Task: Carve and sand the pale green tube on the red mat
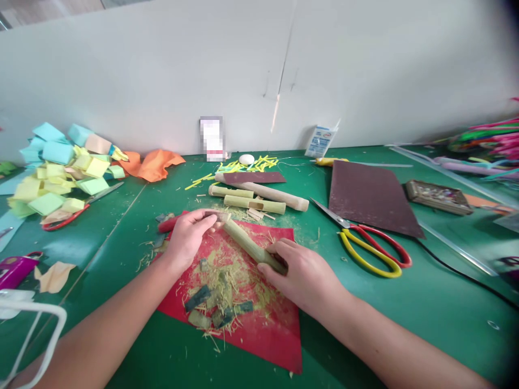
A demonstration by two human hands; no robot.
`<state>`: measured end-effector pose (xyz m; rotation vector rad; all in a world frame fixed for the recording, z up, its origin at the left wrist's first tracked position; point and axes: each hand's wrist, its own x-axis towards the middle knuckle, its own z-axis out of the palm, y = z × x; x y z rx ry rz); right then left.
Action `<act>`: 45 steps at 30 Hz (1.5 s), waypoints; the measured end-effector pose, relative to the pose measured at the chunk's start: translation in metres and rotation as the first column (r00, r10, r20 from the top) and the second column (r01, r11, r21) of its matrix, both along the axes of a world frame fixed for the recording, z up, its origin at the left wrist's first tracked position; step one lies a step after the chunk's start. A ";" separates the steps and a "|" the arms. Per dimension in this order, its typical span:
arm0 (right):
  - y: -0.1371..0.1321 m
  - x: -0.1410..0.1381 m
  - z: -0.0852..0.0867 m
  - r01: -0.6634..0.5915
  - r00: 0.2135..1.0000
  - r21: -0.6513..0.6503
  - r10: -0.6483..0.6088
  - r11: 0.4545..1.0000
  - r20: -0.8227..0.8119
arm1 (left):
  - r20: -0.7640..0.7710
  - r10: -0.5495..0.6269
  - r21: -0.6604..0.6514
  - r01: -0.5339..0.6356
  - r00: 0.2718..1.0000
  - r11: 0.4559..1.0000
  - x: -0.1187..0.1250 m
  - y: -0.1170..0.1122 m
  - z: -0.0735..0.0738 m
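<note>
A pale green bamboo tube point(245, 241) slants over a red sheet point(279, 324). My right hand point(298, 270) is wrapped round its near end. At the tube's far end, my left hand point(190, 235) is closed in a pinch on something small and brownish, too blurred to name. Yellowish shavings point(227, 286) and dust cover much of the sheet, with several dark bamboo chips point(197, 298) among them. Partly hidden behind my left hand lies a red-handled tool point(167, 224). Two cut bamboo pieces point(255, 204) and a longer pale bamboo stick point(279, 194) lie beyond the sheet.
Scissors point(373, 243) with red and yellow handles lie right, beside a dark brown sheet point(368, 197). A small box point(438, 197) stands farther right. At left are folded papers point(60, 167), red-handled scissors point(68, 218) and orange cloth-like material point(156, 165). A wall point(162, 75) borders the green table point(450, 319).
</note>
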<state>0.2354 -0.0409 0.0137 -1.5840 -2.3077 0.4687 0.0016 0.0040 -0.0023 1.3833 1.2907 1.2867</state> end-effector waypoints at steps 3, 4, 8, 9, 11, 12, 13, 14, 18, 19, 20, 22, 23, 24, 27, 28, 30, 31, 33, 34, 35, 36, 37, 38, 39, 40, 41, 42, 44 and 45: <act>0.000 0.000 0.000 -0.001 1.000 -0.006 0.001 1.000 0.004 | -0.300 0.017 0.235 0.056 0.954 0.970 -0.002 -0.003 0.005; -0.001 0.001 -0.001 -0.002 1.000 -0.008 0.003 1.000 0.005 | -0.385 0.029 0.317 0.102 0.922 0.943 -0.002 -0.003 0.007; -0.001 0.001 -0.001 -0.002 1.000 -0.008 0.002 1.000 0.005 | -0.568 0.057 0.461 0.260 0.821 0.848 0.000 -0.006 0.011; -0.001 0.001 -0.002 -0.001 1.000 -0.010 0.001 1.000 0.007 | -0.595 0.065 0.474 0.285 0.801 0.833 0.000 -0.006 0.012; -0.001 0.001 -0.001 -0.001 1.000 -0.013 0.001 1.000 0.010 | -0.634 0.076 0.493 0.326 0.769 0.806 0.001 -0.005 0.011; -0.001 0.001 -0.001 0.000 1.000 -0.015 0.001 1.000 0.012 | -0.649 0.080 0.497 0.342 0.757 0.798 0.001 -0.005 0.010; -0.001 0.001 -0.001 0.001 1.000 -0.017 -0.001 1.000 0.013 | -0.661 0.084 0.497 0.351 0.745 0.793 0.001 -0.005 0.009; -0.001 0.001 0.000 0.002 1.000 -0.019 -0.002 1.000 0.014 | -0.675 0.088 0.493 0.358 0.733 0.793 0.001 -0.004 0.008; -0.001 0.001 0.001 0.000 1.000 -0.019 0.000 1.000 0.011 | -0.724 0.104 0.481 0.391 0.682 0.784 0.000 -0.003 0.005; -0.001 0.001 0.000 0.000 1.000 -0.015 0.001 1.000 0.008 | -0.737 0.100 0.477 0.409 0.668 0.778 0.000 -0.002 0.004; -0.001 0.001 0.000 0.000 1.000 -0.009 0.000 1.000 0.005 | -0.751 0.093 0.470 0.429 0.654 0.772 0.000 -0.002 0.004; -0.001 0.001 -0.001 0.001 1.000 0.003 -0.001 1.000 0.000 | -0.777 0.075 0.444 0.461 0.625 0.769 0.001 -0.001 0.003; -0.001 0.001 -0.001 0.002 1.000 0.009 -0.002 1.000 -0.001 | -0.789 0.069 0.431 0.470 0.611 0.770 0.002 -0.001 0.003; -0.001 0.001 -0.002 0.001 1.000 0.012 -0.001 1.000 -0.002 | -0.798 0.067 0.422 0.475 0.599 0.772 0.002 -0.001 0.004; -0.001 0.001 -0.002 0.000 1.000 0.011 0.000 1.000 0.003 | -0.820 0.068 0.404 0.489 0.569 0.773 0.004 -0.001 0.005; -0.001 0.000 -0.002 0.000 1.000 0.008 0.000 1.000 0.004 | -0.825 0.068 0.400 0.495 0.561 0.771 0.004 -0.001 0.006; -0.002 0.000 -0.001 0.000 1.000 0.003 0.000 1.000 0.005 | -0.832 0.072 0.397 0.500 0.550 0.769 0.005 -0.002 0.008; -0.002 0.000 -0.001 0.000 1.000 0.000 0.000 1.000 0.005 | -0.833 0.076 0.398 0.498 0.547 0.770 0.006 -0.002 0.008; -0.002 0.000 -0.002 0.000 1.000 -0.004 0.000 1.000 0.005 | -0.833 0.090 0.404 0.490 0.546 0.772 0.007 -0.002 0.008; -0.002 0.000 -0.002 0.000 1.000 -0.004 0.000 1.000 0.006 | -0.831 0.096 0.409 0.486 0.547 0.773 0.007 -0.002 0.008; -0.002 0.000 -0.002 0.000 1.000 -0.005 0.000 1.000 0.007 | -0.828 0.099 0.414 0.483 0.552 0.772 0.007 -0.001 0.007; -0.002 0.000 -0.002 0.000 1.000 -0.005 0.000 1.000 0.009 | -0.823 0.099 0.420 0.483 0.559 0.768 0.006 0.000 0.006; -0.002 0.000 -0.002 -0.001 1.000 -0.004 0.001 1.000 0.009 | -0.819 0.095 0.425 0.485 0.566 0.764 0.006 0.000 0.006; -0.001 0.000 -0.002 -0.003 1.000 -0.004 0.003 1.000 0.008 | -0.814 0.089 0.427 0.487 0.574 0.762 0.005 0.001 0.005; -0.001 0.001 -0.003 -0.004 1.000 -0.003 0.004 1.000 0.006 | -0.809 0.085 0.430 0.488 0.581 0.759 0.005 0.002 0.004; -0.001 0.001 -0.003 -0.006 1.000 -0.002 0.006 1.000 0.003 | -0.804 0.083 0.434 0.487 0.589 0.758 0.006 0.002 0.004; -0.001 0.001 -0.003 -0.007 1.000 0.000 0.007 1.000 0.001 | -0.799 0.082 0.438 0.484 0.596 0.758 0.007 0.002 0.004; -0.001 0.001 -0.003 -0.008 1.000 0.000 0.008 1.000 -0.001 | -0.794 0.081 0.442 0.482 0.602 0.757 0.009 0.001 0.004; -0.002 0.001 -0.003 -0.008 1.000 0.002 0.008 1.000 -0.003 | -0.791 0.072 0.447 0.494 0.607 0.745 0.015 -0.003 0.004; -0.002 0.001 -0.003 -0.009 1.000 0.001 0.009 1.000 -0.005 | -0.795 0.060 0.445 0.513 0.603 0.734 0.018 -0.006 0.004</act>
